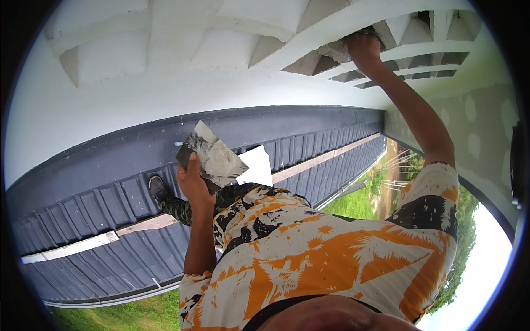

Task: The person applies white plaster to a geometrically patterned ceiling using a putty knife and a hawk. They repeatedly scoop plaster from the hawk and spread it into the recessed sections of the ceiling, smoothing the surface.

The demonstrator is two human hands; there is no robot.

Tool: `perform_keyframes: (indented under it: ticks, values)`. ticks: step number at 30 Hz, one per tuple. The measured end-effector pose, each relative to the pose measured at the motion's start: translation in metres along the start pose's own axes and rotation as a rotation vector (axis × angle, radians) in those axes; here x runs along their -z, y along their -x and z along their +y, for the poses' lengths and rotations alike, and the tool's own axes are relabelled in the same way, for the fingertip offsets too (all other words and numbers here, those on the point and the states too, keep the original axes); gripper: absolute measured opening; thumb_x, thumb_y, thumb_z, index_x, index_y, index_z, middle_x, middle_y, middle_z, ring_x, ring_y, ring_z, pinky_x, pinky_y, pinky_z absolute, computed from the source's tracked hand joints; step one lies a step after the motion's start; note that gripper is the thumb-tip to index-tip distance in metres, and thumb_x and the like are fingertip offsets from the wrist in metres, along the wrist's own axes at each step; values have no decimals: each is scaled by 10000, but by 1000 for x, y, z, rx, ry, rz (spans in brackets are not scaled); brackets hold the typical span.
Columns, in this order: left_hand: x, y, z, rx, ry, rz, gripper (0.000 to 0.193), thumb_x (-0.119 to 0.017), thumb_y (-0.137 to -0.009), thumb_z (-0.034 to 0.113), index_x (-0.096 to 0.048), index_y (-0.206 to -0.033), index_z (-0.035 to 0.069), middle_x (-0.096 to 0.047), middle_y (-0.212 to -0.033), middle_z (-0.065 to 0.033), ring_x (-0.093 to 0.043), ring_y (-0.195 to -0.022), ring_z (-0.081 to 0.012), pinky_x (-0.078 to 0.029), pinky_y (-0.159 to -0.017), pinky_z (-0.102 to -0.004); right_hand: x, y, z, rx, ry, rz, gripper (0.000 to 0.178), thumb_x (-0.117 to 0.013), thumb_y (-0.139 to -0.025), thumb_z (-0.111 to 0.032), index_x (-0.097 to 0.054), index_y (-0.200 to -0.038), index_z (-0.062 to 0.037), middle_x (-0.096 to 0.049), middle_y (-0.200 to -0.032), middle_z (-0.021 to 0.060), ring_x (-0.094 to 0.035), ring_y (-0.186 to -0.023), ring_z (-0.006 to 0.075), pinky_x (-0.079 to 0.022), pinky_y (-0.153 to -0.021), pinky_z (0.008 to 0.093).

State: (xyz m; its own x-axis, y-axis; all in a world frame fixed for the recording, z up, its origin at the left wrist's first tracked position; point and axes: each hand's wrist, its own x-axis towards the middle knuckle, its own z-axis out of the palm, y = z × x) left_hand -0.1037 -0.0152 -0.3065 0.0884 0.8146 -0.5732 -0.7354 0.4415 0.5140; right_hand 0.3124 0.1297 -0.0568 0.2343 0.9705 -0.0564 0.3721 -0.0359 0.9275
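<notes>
My left hand [194, 182] is closed on the near edge of a flat, dark square plate [186, 155], its thumb lying on top. A heap of wet, pale grey mortar [221, 161] covers much of the plate. At the upper right my right arm is raised. My right hand [364, 48] is curled and reaches into a recess of the pale ventilation-block wall [270, 33]. Rough grey mortar [335, 51] shows at the recess beside the hand. Whatever the fingers hold, if anything, is hidden.
Beneath me slopes a dark ribbed metal roof [99, 204], with my shoe [159, 188] standing on it. Wooden planks [146, 225] run along it. A white sheet [256, 166] lies beyond my waist. Grass [353, 203] shows below the roof edge.
</notes>
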Motion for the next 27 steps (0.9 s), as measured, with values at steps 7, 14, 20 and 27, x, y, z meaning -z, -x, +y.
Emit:
perform_keyframes:
  ticks: [7,14,20,27]
  values:
    - [-1,3,4,-1,-28,5,175,-573,-946,127,-602,-1068,6,-664,-970,-55,-654,-820,-129,-536,-732,-275,2,1,-2,0,-2,-2,116,-644,-802,-115,-736,-873,-120,-721,-884,68,-709,-841,216,-569,-606,371]
    - [3,3,2,5,-51,25,226,-580,-928,150,-595,-1095,-2,-654,-963,-68,-662,-812,-159,-547,-699,-296,-37,-3,3,-100,28,60,108,-638,-805,-123,-731,-856,-100,-717,-869,82,-706,-834,228,-570,-597,368]
    - [9,1,-2,-14,-35,41,262,-577,-922,160,-588,-1121,-10,-655,-985,-91,-676,-818,-184,-562,-689,-315,-30,-8,0,-65,-24,101,109,-628,-810,-134,-724,-843,-95,-713,-861,96,-707,-813,239,-574,-605,369]
    - [-1,8,9,-17,-11,-30,265,-565,-928,146,-575,-1138,-15,-656,-1015,-99,-681,-843,-203,-570,-712,-328,-12,-1,-7,20,-101,-49,145,-613,-837,-134,-727,-907,-76,-715,-942,117,-707,-857,250,-576,-650,378]
